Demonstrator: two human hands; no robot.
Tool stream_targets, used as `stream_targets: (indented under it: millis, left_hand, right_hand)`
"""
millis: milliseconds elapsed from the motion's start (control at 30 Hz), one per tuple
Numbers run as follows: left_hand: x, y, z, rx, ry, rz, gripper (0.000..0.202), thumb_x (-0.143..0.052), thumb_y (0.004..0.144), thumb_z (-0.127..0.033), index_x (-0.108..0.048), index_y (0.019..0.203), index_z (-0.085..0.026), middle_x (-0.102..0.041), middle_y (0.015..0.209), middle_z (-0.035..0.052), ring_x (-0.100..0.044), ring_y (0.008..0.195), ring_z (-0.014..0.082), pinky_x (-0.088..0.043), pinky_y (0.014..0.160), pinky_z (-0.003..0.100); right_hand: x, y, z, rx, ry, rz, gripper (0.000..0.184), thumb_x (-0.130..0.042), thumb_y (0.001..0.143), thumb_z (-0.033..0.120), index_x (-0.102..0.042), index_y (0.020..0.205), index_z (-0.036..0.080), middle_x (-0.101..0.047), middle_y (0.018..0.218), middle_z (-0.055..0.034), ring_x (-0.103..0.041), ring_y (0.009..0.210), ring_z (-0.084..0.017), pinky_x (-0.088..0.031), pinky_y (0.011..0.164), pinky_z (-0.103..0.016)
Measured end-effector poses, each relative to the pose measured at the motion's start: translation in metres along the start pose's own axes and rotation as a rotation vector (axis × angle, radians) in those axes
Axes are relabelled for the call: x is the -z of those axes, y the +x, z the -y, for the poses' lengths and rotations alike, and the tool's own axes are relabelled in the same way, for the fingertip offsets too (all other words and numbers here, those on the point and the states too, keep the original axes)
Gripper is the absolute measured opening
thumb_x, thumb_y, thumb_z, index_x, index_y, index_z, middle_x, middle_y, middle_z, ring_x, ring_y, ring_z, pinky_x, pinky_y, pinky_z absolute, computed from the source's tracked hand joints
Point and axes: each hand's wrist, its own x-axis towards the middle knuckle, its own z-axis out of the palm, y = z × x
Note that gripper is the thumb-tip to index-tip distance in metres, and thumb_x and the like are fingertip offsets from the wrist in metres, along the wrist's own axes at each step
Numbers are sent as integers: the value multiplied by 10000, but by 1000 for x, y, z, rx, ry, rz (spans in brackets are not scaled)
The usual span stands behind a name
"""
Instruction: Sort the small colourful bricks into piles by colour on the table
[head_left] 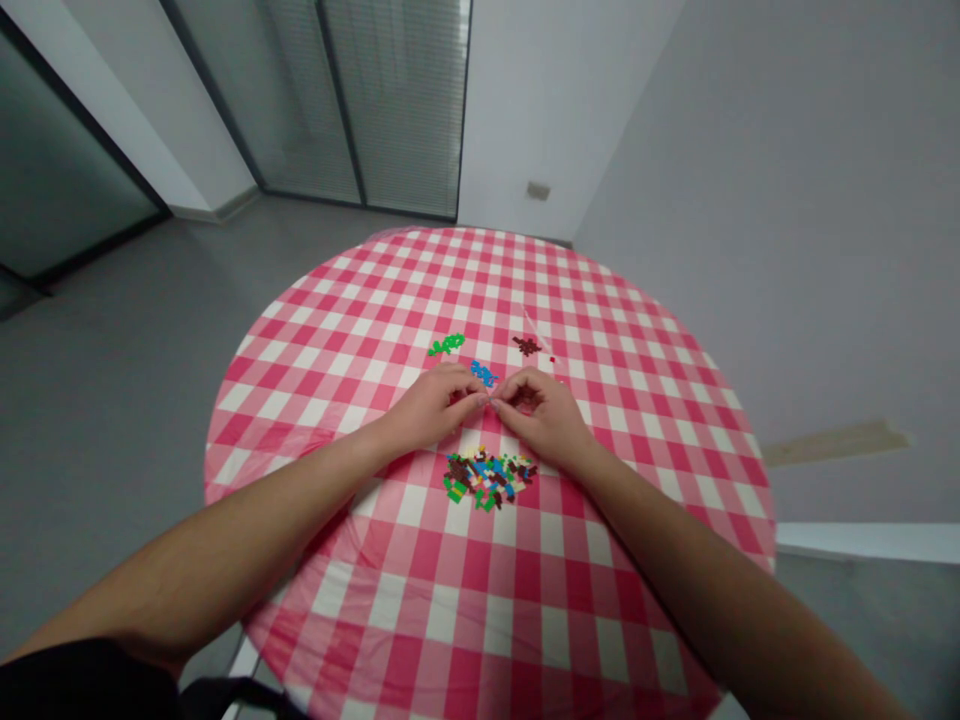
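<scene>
My left hand (448, 402) and my right hand (541, 412) meet over the middle of the table, thumbs and forefingers pinched tip to tip. Whatever sits between the fingertips is too small to make out. Just beyond the fingers lies a small cluster of blue pieces (483, 374). Nearer to me, below the hands, spreads a mixed pile of small toy bricks (489, 478) in brown, blue, green, yellow and white. Green pieces (448, 345) form a group at the far left, and dark brown pieces (527, 346) another at the far right.
The round table wears a red and white checked cloth (420, 610), wrinkled at the left. One tiny red piece (553, 359) lies beside the brown group. Glass partitions (405, 110) stand behind the table, with a wall (810, 250) along the right.
</scene>
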Motion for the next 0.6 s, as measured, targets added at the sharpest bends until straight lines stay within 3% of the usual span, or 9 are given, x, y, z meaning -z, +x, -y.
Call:
stream_targets:
  millis: [367,600]
  left_hand:
    - [-1,2,0,8,35,15,239,-547,936,-280,-678,758,-188,-654,732,25,-594,765,171,-445,766,326]
    - [7,1,-3,105,4,-226,265,-543,931,-316,-665,747,-169,-658,776,37,-594,789,173,-455,767,319]
  right_hand:
    - [1,0,1,61,-116,44,74,-623,814,206,-571,762,213,-679,788,-30,-622,734,-170,-494,691,-304]
    - [6,5,-3,6,-403,177,103,-568,740,88,-586,746,189,-639,700,-16,-559,639,-151,-405,602,-260]
